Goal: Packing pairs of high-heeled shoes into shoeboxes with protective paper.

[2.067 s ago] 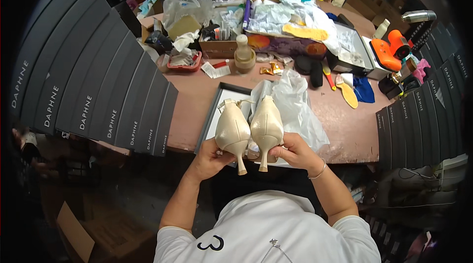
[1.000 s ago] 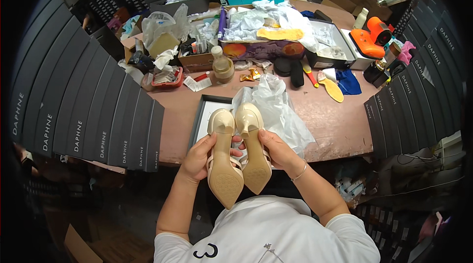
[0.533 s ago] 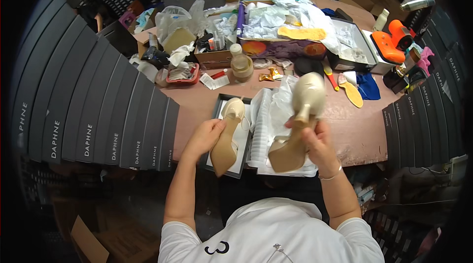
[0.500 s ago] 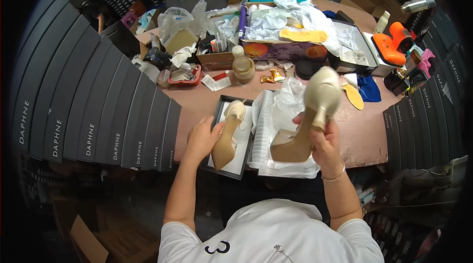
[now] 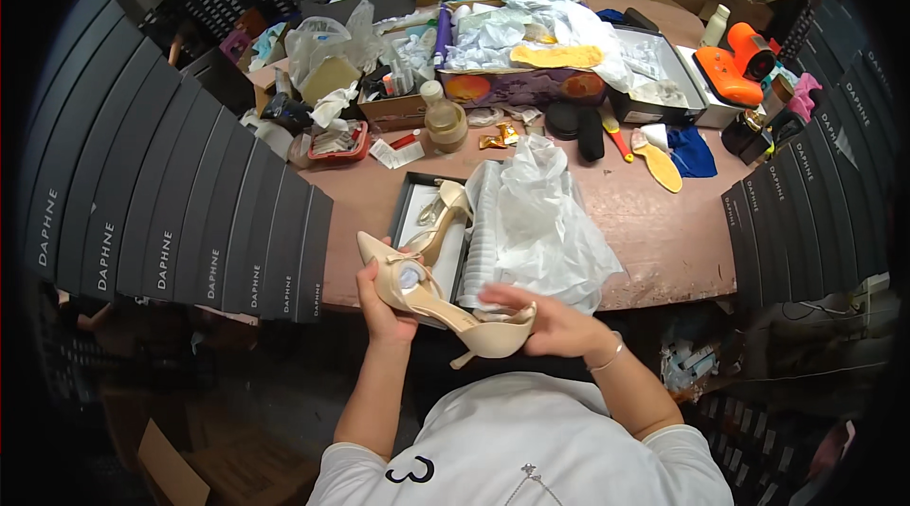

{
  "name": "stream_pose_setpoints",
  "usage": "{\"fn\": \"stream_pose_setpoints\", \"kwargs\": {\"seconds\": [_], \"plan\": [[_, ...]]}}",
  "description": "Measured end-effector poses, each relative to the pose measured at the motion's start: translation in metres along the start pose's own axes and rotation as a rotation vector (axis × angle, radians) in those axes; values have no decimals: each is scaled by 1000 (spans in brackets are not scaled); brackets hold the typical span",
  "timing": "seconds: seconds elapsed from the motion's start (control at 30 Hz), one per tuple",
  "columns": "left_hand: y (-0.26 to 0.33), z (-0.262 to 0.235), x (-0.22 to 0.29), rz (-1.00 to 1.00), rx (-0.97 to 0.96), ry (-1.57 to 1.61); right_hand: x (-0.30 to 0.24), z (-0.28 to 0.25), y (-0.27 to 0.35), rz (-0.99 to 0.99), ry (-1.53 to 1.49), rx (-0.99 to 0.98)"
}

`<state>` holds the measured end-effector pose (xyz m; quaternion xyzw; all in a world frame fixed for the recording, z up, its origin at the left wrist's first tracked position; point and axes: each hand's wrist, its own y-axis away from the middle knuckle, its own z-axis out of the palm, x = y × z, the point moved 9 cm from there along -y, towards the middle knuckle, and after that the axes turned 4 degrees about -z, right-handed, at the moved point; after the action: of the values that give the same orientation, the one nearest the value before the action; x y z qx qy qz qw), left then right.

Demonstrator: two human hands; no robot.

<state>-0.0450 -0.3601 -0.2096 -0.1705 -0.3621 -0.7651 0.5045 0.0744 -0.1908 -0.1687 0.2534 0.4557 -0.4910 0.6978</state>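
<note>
A beige pointed high-heeled shoe (image 5: pixel 460 319) is held level in front of me, toe to the left and heel to the right. My left hand (image 5: pixel 384 305) is closed around its toe part. At the back, my right hand (image 5: pixel 561 324) grips the heel cup, some fingers stretched over the strap. A pale round pad or wad shows inside the front of the shoe. Behind it, a matching shoe (image 5: pixel 444 224) lies in an open dark shoebox (image 5: pixel 404 212). White tissue paper (image 5: pixel 550 226) and ribbed white wrapping (image 5: pixel 485 233) spread just right of that box.
Tall stacks of dark shoeboxes (image 5: pixel 175 193) flank the table, with more boxes (image 5: pixel 796 193) on the right. Across the back stand a paper-filled carton (image 5: pixel 531 87), a glue bottle (image 5: pixel 444 117), a yellow insole (image 5: pixel 658 168), a blue cloth (image 5: pixel 694 153) and an orange device (image 5: pixel 732 70).
The shoe in my right hand has come down and left and turned from sole-showing to level. My left hand has left the boxed shoe and taken the held shoe's toe.
</note>
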Motion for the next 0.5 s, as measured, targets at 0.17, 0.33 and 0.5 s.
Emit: {"fn": "stream_pose_setpoints", "kwargs": {"seconds": [0.17, 0.33, 0.5], "plan": [[-25, 69, -7, 197, -267, -395, -23, -9, 35, -73, 253, 112], [-139, 186, -13, 438, -400, -1534, -44, -76, 124, -242, -22, 562], [-199, 219, -101, 447, -557, -1910, -40, -89, 165, -299, -48, 781]]}}
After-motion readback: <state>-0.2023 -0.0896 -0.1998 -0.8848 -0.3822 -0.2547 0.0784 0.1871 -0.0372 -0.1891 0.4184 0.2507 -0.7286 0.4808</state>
